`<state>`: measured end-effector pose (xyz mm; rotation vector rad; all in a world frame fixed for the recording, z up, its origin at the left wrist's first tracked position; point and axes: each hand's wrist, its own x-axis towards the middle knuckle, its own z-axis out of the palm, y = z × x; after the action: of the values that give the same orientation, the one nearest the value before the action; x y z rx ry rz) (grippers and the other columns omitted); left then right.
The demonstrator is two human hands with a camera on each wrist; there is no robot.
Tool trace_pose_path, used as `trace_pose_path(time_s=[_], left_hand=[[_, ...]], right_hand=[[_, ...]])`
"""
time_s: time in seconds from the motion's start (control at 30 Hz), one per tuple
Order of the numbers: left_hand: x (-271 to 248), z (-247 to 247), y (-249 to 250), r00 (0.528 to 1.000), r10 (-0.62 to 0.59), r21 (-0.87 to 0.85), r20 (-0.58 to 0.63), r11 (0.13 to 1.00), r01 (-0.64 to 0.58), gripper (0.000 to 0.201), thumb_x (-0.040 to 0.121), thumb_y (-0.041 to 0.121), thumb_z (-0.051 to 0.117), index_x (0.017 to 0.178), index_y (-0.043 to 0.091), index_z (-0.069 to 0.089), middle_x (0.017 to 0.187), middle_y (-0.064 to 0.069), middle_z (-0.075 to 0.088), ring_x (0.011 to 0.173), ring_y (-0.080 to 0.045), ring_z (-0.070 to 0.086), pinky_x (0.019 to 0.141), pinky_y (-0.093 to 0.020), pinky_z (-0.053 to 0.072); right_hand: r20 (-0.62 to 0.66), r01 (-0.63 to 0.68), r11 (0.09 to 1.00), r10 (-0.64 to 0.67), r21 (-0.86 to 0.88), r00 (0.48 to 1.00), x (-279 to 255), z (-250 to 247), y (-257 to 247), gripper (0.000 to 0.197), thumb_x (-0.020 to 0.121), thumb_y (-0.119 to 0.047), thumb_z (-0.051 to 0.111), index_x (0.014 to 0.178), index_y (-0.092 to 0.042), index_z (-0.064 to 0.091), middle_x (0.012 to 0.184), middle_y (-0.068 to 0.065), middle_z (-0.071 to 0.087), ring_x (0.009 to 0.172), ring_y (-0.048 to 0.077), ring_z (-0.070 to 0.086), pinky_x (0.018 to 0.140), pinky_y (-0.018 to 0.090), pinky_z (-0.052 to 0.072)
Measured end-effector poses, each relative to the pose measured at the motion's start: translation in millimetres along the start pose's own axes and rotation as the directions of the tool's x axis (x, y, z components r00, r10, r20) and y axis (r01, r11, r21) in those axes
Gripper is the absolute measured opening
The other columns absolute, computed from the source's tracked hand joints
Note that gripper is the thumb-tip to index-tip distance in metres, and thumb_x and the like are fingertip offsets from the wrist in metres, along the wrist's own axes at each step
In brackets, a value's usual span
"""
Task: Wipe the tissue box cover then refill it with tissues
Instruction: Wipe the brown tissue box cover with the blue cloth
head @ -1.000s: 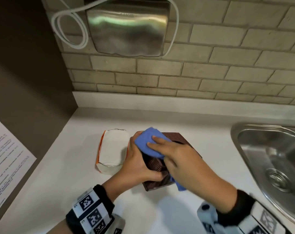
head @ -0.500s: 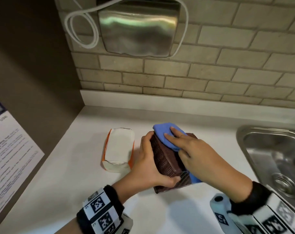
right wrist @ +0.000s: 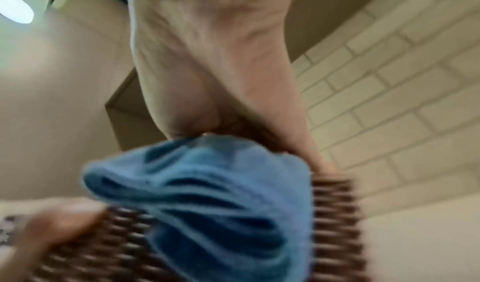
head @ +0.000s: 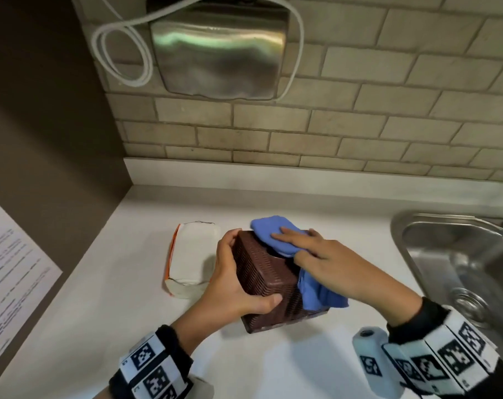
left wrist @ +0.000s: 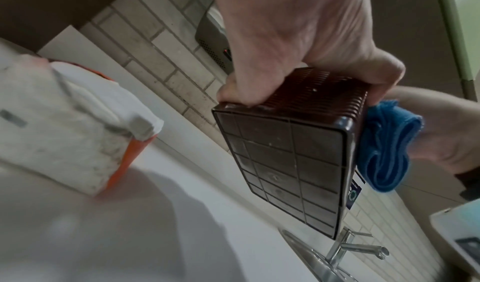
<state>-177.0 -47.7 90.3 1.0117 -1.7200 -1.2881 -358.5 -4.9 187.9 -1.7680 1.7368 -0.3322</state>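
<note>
A brown woven tissue box cover (head: 262,272) stands tilted on the white counter, its near corner down. My left hand (head: 233,283) grips its left side, thumb on the near face; the left wrist view shows its gridded underside (left wrist: 285,163) lifted off the counter. My right hand (head: 316,254) presses a blue cloth (head: 273,234) flat on the cover's top face with straight fingers; the cloth's tail hangs over the right side (left wrist: 387,148). A white tissue pack (head: 190,254) in a torn orange wrapper lies just left of the cover.
A steel sink (head: 451,254) is set into the counter at the right, with a faucet (left wrist: 358,247). A steel hand dryer (head: 218,50) and a looped white cable (head: 120,53) hang on the brick wall. A printed notice (head: 11,283) is on the dark left wall.
My right hand has slid the blue cloth across the cover's top toward its far end. My left hand has kept its grip and turned the cover slightly.
</note>
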Motion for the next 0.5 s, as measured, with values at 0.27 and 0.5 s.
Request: trace_pose_path(time_s=[0.27, 0.5], left_hand=[[1.6, 7.9, 3.1, 0.998, 0.022, 0.058, -0.052, 0.998, -0.019, 0.108, 0.038, 0.047, 0.081, 0.121, 0.056, 0.013, 0.135, 0.007, 0.036, 0.130, -0.011, 0.039, 0.109, -0.033, 0.038], [-4.5, 3.9, -3.7, 0.999, 0.034, 0.002, -0.029, 0.999, -0.034, 0.116, 0.041, 0.037, 0.085, 0.134, 0.042, 0.017, 0.136, 0.010, 0.034, 0.130, -0.009, 0.040, 0.110, -0.036, 0.038]], right_hand=[[-0.106, 0.083, 0.994, -0.089, -0.067, 0.990, 4.8, 22.9, -9.6, 0.042, 0.101, -0.037, 0.036, 0.142, -0.041, 0.036, 0.157, -0.017, 0.020, 0.148, 0.014, 0.008, 0.121, 0.034, 0.009], [-0.201, -0.029, 0.997, 0.015, -0.065, 0.979, 13.7, 7.7, 26.1, 0.038, 0.098, -0.036, 0.045, 0.135, -0.041, 0.046, 0.150, -0.014, 0.037, 0.138, 0.014, 0.040, 0.105, 0.026, 0.032]])
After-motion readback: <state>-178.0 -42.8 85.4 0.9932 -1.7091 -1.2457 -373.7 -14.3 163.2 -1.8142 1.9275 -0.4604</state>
